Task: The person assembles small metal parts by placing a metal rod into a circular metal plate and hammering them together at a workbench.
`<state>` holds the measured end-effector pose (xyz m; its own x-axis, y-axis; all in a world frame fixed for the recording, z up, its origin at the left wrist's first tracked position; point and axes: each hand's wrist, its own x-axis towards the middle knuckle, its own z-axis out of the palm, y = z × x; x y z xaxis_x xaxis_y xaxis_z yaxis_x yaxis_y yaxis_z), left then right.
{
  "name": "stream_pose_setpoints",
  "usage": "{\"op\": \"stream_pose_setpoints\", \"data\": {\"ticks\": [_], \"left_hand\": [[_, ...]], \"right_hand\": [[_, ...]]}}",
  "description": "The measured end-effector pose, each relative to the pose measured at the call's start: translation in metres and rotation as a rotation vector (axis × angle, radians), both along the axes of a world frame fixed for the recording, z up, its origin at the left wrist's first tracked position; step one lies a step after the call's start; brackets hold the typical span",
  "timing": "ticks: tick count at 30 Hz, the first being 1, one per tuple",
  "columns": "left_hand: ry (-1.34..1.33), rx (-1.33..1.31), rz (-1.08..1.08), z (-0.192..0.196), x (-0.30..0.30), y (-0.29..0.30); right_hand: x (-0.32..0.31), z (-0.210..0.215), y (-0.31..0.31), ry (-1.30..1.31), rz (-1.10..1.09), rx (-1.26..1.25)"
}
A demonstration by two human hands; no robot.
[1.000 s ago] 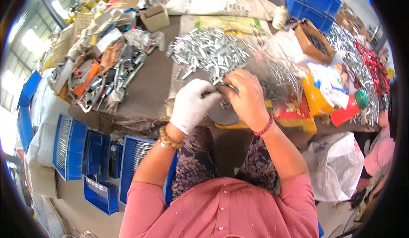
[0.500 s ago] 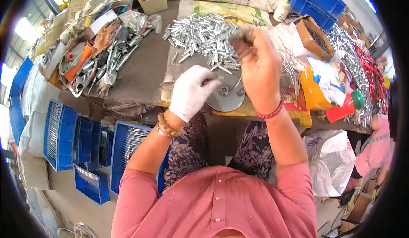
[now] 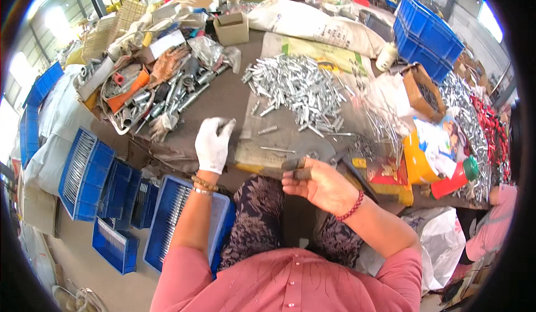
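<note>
My left hand [image 3: 213,144], in a white glove, is raised over the table's near edge, left of the loose metal parts. Its fingers are loosely bent and no held object shows. At the front middle, my right hand [image 3: 318,184] is turned palm up, fingers stretched out, with dark covers on some fingertips. Just behind it lies a round grey metal disc [image 3: 312,145], partly hidden by the hand. A dark-handled tool [image 3: 357,177] rests beside the disc. Left of the disc lies a thin metal rod [image 3: 277,150]. Farther back is a heap of short silver metal tubes [image 3: 298,88].
Tools and a glove clutter the table's left, near an open carton [image 3: 230,30]. On the right stand a brown box [image 3: 422,91], a red bottle with green cap [image 3: 455,179] and stacked blue crates [image 3: 425,38]. Blue bins of rods [image 3: 187,217] sit lower left. Another person's arm [image 3: 491,222] shows at right.
My left hand has moved left, away from the disc. My right hand has come down from the heap toward me and turned palm up. The view has tilted up.
</note>
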<state>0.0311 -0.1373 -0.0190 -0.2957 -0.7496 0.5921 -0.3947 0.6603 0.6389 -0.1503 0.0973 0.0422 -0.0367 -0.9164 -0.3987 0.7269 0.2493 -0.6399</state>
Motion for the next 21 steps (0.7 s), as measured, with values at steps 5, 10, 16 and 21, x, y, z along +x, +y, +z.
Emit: {"op": "stream_pose_setpoints", "data": {"ticks": [5, 10, 16, 21], "left_hand": [[-0.105, 0.010, 0.034, 0.007, -0.008, 0.013], [-0.083, -0.004, 0.072, 0.011, -0.009, 0.013], [-0.065, 0.048, 0.011, 0.019, -0.010, 0.019], [-0.092, 0.081, 0.033, 0.011, -0.004, 0.017]], "right_hand": [[-0.006, 0.013, -0.064, -0.123, -0.116, 0.032], [-0.092, -0.007, -0.272, -0.020, -0.064, -0.380], [-0.132, 0.064, -0.393, -0.092, -0.232, -0.260], [-0.062, 0.020, -0.274, 0.584, 0.032, -0.210]]}}
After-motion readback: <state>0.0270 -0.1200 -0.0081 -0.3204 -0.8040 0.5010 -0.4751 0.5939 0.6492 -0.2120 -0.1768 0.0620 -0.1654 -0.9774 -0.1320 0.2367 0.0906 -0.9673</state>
